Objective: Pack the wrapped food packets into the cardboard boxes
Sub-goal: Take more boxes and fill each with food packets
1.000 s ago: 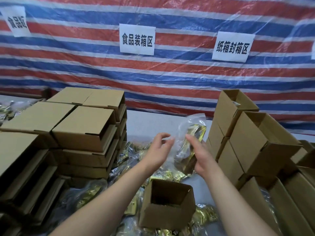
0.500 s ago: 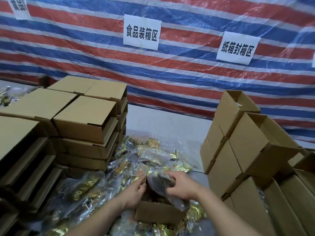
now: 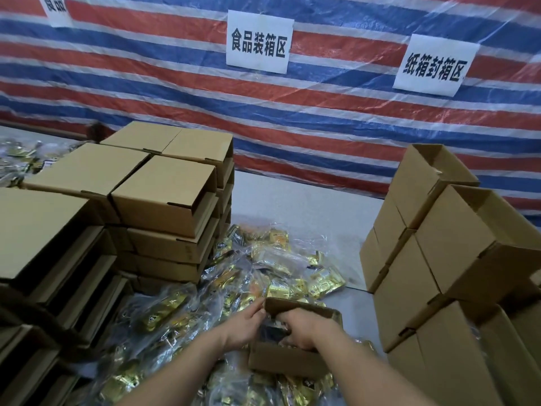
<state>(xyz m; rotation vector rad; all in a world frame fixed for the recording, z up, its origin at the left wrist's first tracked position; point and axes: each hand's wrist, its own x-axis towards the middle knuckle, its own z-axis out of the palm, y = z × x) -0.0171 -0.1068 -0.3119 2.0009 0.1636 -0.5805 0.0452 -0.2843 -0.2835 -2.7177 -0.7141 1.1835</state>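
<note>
Right hand (image 3: 304, 329) fingers hidden inside open box (image 3: 281, 360).

A striped tarpaulin (image 3: 322, 118) — red, blue and white bands under a clear plastic film — hangs as the back wall. Three white paper signs with black Chinese characters are fixed to it: one (image 3: 259, 42) in the middle, one (image 3: 435, 65) to the right, one (image 3: 57, 8) cut off at the upper left. Below lies a pale grey table surface (image 3: 304, 206) — evenly, softly lit.
</note>
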